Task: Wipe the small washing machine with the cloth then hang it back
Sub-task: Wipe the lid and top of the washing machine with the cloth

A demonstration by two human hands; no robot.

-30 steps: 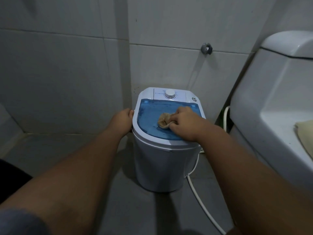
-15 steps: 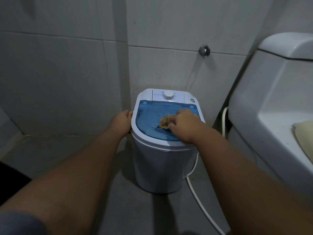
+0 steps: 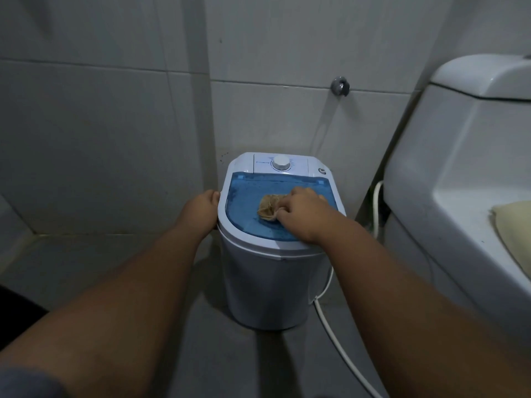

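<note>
On the blue lid, near its middle, the bunched cloth is being pinched by the closed right hand. The white rim is being gripped from the left side by the left hand, bracing the small washing machine. Unwiped lid lies leftward and toward the dial. The toilet is crowding the right; a white hose is trailing across the floor.

- Small print to the left of the dial on the control panel of the washing machine: too small and blurred to read, possibly a brand name.
- Faint marks around the dial: illegible.
- Nothing else written anywhere in view.
</note>
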